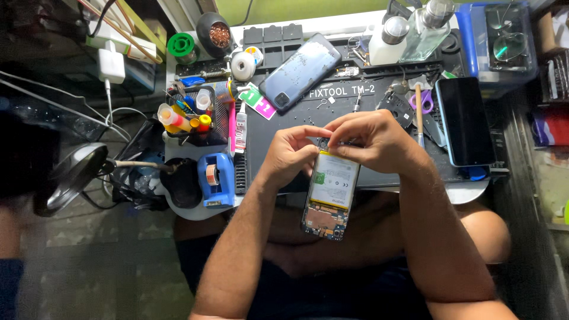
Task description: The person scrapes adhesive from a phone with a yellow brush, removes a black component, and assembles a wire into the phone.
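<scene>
Both hands pinch the top end of the opened smartphone with its exposed white battery (pixel 333 192): left hand (pixel 291 155) curled on its edge, right hand (pixel 370 139) closed over the top. It overhangs the dark grey worktop mat (pixel 379 178) above the lap; a slip risks dropping it or tearing a cable.

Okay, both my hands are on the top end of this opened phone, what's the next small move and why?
Probably keep the left hand steadying the opened phone and use the right hand fingertips to work gently at its top edge. Both hands pinch there, the battery and circuit board face up, and the phone's lower end hangs off the work mat over your lap, so a firm hold matters.
</scene>
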